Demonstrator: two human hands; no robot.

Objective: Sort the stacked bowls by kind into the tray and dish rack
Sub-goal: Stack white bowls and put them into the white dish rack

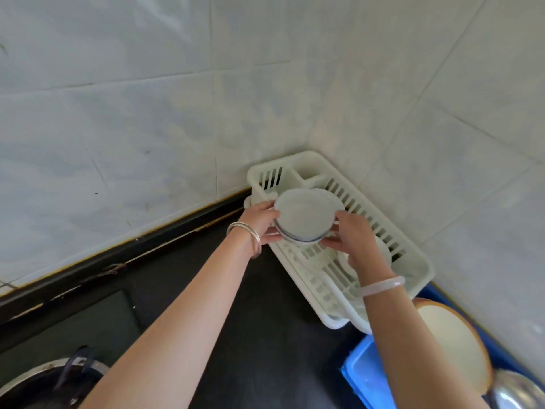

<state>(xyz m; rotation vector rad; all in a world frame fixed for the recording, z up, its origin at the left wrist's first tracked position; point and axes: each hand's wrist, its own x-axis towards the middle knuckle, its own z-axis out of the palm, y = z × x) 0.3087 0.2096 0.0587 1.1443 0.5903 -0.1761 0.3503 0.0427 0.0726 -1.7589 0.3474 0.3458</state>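
- Tiled wall (147,98) meets a black counter (259,335) in a corner.
- White rack (413,261) sits in that corner on the counter, slatted, with a small compartment at its far end.
- Blue tray (365,376) lies just beside the rack's near end; a large pale bowl (454,338) with a brown outside leans over it.
- Small stack of white bowls (303,216), blue line at the rim, is held above the rack's far end.
- Left hand (259,219) has fingers clamped on the stack's left edge, metal bangles (247,234) on the wrist.
- Right hand (354,237) grips the right edge, a pale bangle (383,286) on the wrist.
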